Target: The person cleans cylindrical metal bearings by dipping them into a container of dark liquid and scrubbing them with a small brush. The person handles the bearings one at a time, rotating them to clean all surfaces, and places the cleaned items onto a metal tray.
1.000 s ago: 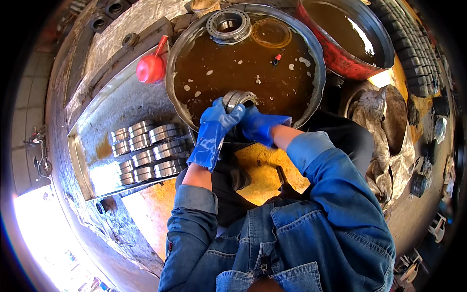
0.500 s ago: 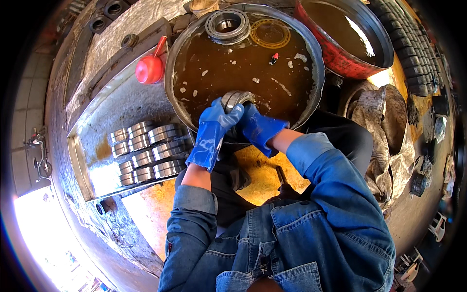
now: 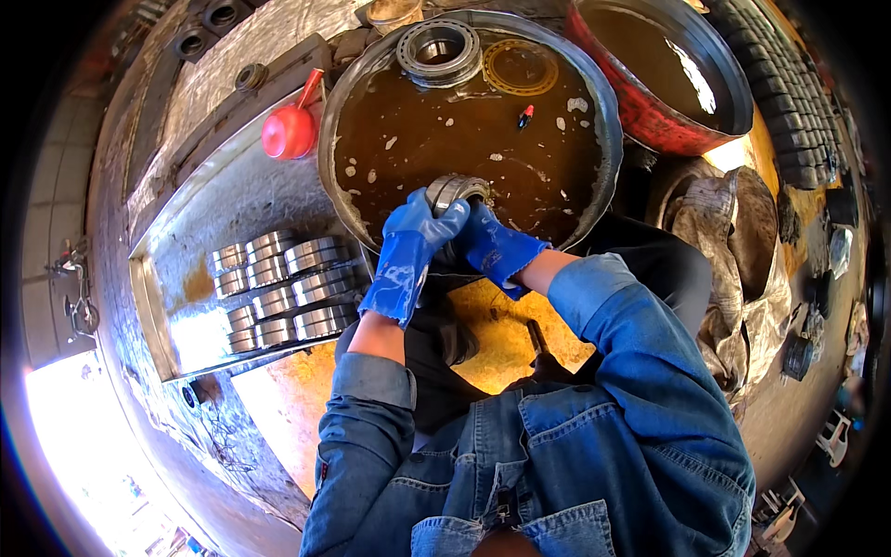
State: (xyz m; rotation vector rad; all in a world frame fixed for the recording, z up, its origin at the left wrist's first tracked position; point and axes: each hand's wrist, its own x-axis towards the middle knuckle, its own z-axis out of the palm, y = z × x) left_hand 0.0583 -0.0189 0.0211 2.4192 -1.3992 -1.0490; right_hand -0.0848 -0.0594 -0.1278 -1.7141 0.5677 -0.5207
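Observation:
In blue rubber gloves, my two hands meet at the near rim of a round tub [image 3: 608, 139] of brown liquid. A shiny steel bearing ring [image 3: 455, 188] is tilted between them, over the liquid. My left hand [image 3: 418, 230] is closed round its left side, thumb and fingers on the metal. At its right side my right hand [image 3: 499, 243] is closed against the ring, its fingertips hidden by the ring. Toward the tub's far side sit a large bearing [image 3: 438, 53] and a yellowish, holed ring [image 3: 522, 67]. A small red-and-black object [image 3: 526, 116] floats in the liquid.
A metal tray [image 3: 200, 269] at left holds several stacked steel rings [image 3: 316, 283]. Behind it lies a red dipper [image 3: 289, 132]. To the right stand a red drum [image 3: 640, 102] of dark liquid, a crumpled sack [image 3: 733, 232] and rows of dark stacked parts [image 3: 789, 102].
The bearing ring has tipped slightly between my hands, which keep nearly the same place. The whole view has shifted a little. Bits of foam have drifted on the liquid.

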